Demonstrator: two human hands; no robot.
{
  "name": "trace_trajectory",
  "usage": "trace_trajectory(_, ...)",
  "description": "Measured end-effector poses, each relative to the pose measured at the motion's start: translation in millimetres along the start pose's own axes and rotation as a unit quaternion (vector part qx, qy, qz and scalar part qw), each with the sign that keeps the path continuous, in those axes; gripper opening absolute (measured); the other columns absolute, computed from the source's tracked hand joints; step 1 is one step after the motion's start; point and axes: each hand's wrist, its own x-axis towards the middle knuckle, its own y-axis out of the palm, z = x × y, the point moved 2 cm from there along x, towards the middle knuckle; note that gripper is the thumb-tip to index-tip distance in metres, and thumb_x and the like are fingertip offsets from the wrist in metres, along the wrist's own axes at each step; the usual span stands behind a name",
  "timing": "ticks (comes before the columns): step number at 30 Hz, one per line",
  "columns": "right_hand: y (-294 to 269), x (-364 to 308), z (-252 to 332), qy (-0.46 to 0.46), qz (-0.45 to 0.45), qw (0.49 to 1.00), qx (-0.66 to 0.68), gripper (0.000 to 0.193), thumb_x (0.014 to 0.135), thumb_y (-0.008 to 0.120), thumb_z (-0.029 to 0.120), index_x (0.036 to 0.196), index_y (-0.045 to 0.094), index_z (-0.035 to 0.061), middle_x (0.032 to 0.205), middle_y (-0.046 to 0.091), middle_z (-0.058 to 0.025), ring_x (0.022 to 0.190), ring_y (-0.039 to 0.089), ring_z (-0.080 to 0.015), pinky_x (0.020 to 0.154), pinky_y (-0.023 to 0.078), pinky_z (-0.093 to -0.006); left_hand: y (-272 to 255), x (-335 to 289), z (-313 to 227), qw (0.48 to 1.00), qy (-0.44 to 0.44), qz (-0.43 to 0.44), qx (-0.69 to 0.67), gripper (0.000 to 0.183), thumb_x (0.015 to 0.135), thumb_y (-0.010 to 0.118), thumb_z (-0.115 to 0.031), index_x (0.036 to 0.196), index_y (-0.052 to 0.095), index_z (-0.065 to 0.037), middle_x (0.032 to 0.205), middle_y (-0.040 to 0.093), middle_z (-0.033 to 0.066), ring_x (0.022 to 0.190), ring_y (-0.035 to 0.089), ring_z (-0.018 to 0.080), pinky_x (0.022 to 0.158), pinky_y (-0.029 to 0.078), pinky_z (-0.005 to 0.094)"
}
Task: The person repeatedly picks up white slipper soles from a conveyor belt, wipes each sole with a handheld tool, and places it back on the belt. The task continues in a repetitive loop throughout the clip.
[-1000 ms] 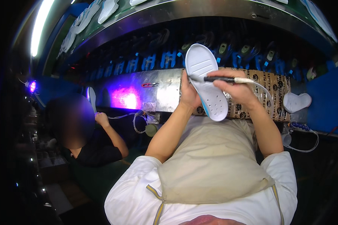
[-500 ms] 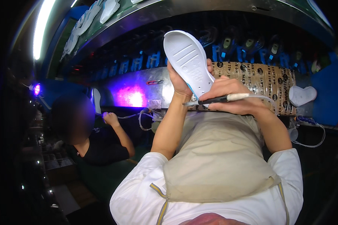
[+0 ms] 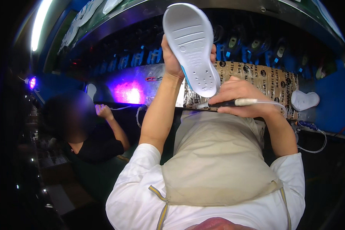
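Note:
A white shoe sole (image 3: 191,42) with a thin blue edge is raised above the bench, its ribbed inner face with small holes turned toward me. My left hand (image 3: 172,61) grips it from behind, thumb and fingers showing at both sides. In my right hand (image 3: 243,96) is a slim brush (image 3: 225,103) with a dark handle, a pale rear end and a thin tube trailing from it. Its light tip points left, just below the lower end of the sole and apart from it. My fingers are closed around the handle.
Brown printed packing material (image 3: 253,76) covers part of the metal bench (image 3: 142,73). Another white sole (image 3: 305,100) lies at the right. A purple lamp (image 3: 32,82) lights the left side, where a co-worker's hand (image 3: 104,111) is near another sole (image 3: 91,91). Blue fixtures (image 3: 138,57) line the back.
My left hand has lifted the sole up and away, and it has tilted more upright. The brush, earlier across the sole's lower end, is now apart from it.

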Motion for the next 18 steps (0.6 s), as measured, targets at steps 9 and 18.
trace_trajectory(9, -12, -2, 7, 0.057, -0.071, 0.99, -0.108, 0.029, 0.081, 0.08, 0.016, 0.109, 0.075, 0.011, 0.092, 0.07, -0.0043, 0.088, 0.061, -0.0223, 0.08, 0.044, -0.0363, 16, 37, 2, 0.947, -0.109, -0.043, 0.298, 0.071, 0.106, 0.028, -0.059, 0.138, 0.058, -0.004, 0.127, 0.065, 0.0192, 0.117, 0.063, 0.0264, 0.1, 0.051, 0.0369)
trace_trajectory(18, -25, 2, 5, 0.013, -0.11, 0.967, -0.229, 0.028, 0.081, 0.078, 0.017, 0.108, 0.074, 0.0102, 0.09, 0.067, -0.0044, 0.086, 0.061, -0.0227, 0.08, 0.045, -0.0366, 51, 51, -4, 0.778, -0.233, 0.009, 0.584, 0.086, 0.098, 0.032, -0.073, 0.117, 0.073, 0.0, 0.116, 0.068, 0.0297, 0.11, 0.065, 0.0395, 0.095, 0.05, 0.0443)
